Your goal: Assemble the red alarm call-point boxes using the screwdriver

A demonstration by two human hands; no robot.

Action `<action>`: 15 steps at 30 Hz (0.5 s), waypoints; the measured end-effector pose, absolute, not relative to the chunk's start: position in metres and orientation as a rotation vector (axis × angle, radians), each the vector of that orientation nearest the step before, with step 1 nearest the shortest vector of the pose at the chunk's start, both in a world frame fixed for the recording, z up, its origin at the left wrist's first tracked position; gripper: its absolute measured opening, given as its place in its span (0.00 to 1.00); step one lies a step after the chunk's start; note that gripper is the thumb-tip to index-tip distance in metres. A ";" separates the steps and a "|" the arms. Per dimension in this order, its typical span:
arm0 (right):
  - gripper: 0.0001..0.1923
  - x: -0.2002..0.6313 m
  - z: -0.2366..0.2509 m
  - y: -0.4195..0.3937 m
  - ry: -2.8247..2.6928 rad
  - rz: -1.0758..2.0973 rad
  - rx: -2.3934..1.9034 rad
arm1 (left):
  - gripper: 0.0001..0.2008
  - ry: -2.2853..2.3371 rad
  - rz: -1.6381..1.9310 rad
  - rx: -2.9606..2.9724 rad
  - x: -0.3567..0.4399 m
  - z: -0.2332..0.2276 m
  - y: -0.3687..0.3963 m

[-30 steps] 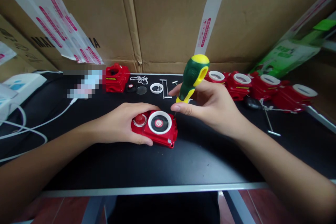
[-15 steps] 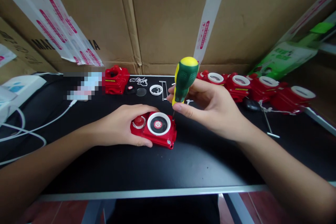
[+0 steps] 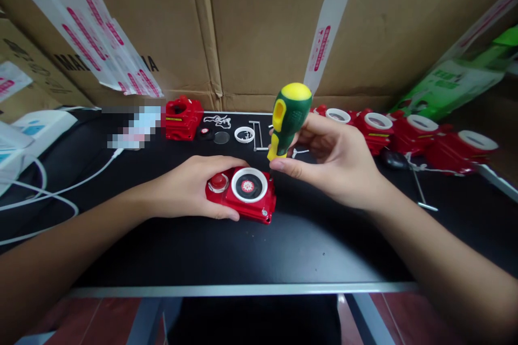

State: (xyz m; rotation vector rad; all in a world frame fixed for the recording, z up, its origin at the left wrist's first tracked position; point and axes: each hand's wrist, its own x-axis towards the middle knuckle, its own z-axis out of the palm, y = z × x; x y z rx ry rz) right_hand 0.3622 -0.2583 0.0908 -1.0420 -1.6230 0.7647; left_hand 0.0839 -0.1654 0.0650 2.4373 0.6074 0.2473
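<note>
My left hand (image 3: 198,188) is wrapped round the left end of a red box-shaped housing (image 3: 257,211) lying on the black table (image 3: 279,259). On the housing's top sit a white ring (image 3: 265,188) round a black disc with a red-and-white emblem, and a red round knob (image 3: 218,180) at the left. In my right hand (image 3: 332,156) is a green-and-yellow screwdriver (image 3: 291,113), gripped low on its handle between thumb and fingers. It stands nearly upright over the housing's far right corner. Its tip is hard to make out there. A screw shows at the near right corner.
Behind lie another red housing (image 3: 184,121), a white ring (image 3: 244,135), a clear disc (image 3: 221,137), a metal bracket (image 3: 256,137) and a white cord (image 3: 218,121). Several red housings (image 3: 376,132) line the right. A power strip (image 3: 36,129) with cables is left; cardboard (image 3: 259,27) stands behind.
The whole view has shifted slightly. The screwdriver has turned in my right hand, with its yellow side patch now facing more forward. My left hand keeps its hold on the housing.
</note>
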 end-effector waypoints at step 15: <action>0.20 0.360 0.083 -0.256 -1.569 0.613 -1.063 | 0.40 0.562 0.409 2.373 0.081 0.052 -0.173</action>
